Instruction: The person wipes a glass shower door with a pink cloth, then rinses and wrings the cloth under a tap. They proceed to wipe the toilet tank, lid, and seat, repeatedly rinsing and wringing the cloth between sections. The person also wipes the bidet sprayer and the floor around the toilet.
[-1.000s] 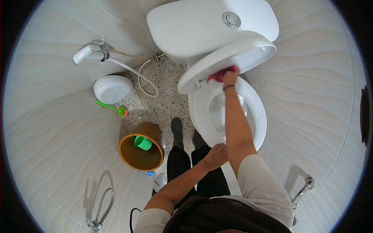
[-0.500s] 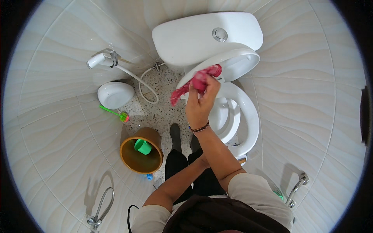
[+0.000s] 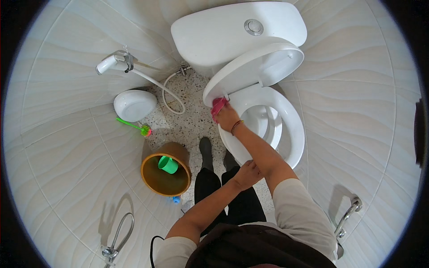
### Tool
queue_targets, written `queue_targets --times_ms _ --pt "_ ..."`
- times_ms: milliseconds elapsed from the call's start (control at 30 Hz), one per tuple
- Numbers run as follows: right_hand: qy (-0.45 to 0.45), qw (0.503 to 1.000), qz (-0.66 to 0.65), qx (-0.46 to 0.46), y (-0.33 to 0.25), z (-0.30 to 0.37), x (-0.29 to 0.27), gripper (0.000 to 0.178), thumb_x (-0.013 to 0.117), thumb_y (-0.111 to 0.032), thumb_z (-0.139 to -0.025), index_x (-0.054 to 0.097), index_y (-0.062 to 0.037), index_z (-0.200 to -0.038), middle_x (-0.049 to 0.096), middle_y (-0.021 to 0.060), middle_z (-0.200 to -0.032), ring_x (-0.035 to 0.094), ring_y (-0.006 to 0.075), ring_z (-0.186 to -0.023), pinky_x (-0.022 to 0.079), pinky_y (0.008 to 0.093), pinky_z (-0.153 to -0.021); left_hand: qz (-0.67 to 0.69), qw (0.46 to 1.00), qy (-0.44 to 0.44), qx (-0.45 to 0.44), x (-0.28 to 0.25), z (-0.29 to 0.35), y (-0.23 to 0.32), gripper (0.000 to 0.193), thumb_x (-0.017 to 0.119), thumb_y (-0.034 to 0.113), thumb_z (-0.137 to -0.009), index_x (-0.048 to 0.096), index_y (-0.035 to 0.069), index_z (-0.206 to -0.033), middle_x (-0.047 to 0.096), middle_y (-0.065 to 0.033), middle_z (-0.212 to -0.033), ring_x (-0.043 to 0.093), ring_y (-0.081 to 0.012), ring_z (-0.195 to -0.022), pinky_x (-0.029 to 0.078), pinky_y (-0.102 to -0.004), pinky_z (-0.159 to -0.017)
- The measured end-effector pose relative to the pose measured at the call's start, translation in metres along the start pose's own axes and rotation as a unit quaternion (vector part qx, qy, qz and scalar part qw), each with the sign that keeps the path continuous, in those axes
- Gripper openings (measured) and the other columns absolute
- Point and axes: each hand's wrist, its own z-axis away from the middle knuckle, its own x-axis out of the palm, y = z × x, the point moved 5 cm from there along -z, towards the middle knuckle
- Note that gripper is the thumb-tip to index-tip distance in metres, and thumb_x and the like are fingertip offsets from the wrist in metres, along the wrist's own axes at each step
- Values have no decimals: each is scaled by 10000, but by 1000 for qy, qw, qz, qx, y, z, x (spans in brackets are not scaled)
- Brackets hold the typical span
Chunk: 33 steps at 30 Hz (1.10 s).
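My right hand (image 3: 226,117) is closed round a crumpled pink-red cloth (image 3: 218,107). It presses the cloth against the lower left edge of the raised toilet lid (image 3: 250,67), by the hinge. Below the lid lies the white toilet seat (image 3: 292,134), down on the bowl. My left hand (image 3: 248,175) is near the seat's front edge, beside my right forearm. Its visible fingers are curled; the forearm hides their tips and anything they hold.
A brown bucket (image 3: 145,176) with a green dipper (image 3: 168,165) stands left of my feet. Nearby are a green-handled brush (image 3: 145,130) and a white basin-like fixture (image 3: 135,106). A spray hose (image 3: 156,82) hangs on the left wall; a metal tap (image 3: 351,210) juts at right.
My right hand has brought the cloth down from in front of the lid to its lower left edge. My left hand has come partly out from under the right forearm. The view has shifted slightly.
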Motion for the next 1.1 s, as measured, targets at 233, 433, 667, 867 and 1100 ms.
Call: queue_targets --times_ms 233,433,667,867,1100 --pt "-31 906 -148 396 113 -2 -2 176 518 -191 -765 611 -77 -862 618 162 -868 594 335 -813 470 429 -747 -14 1000 -13 4 -1 -6 4 273 594 133 -687 600 71 -953 536 -89 -1083 501 -270 -1047 441 -374 -883" --pt "-181 940 -248 150 44 4 32 148 516 -221 -748 635 -140 -781 594 112 -862 571 309 -816 461 418 -705 -1 999 28 24 -12 -10 8 188 583 136 -713 570 69 -888 571 -90 -1006 538 -246 -979 452 -368 -877" --pt "-60 983 -35 167 70 35 -27 220 533 -287 -750 666 -203 -904 552 136 -969 511 304 -927 464 438 -705 1 997 63 41 -20 -12 11 142 587 126 -709 544 66 -831 585 -79 -955 558 -230 -926 466 -366 -871" --pt "-240 905 -245 253 25 59 -14 233 557 -291 -785 651 -183 -968 411 182 -1208 479 394 -973 429 454 -840 -13 998 61 19 -18 -5 6 140 551 141 -724 525 118 -859 560 -45 -1015 524 -203 -978 423 -370 -902" --pt "-237 888 -384 93 6 145 -144 262 615 -280 -721 634 -179 -963 445 130 -1160 544 315 -954 452 405 -839 -82 964 249 -51 -46 5 19 400 736 189 -589 479 170 -896 477 -28 -988 453 -216 -1004 316 -412 -906"
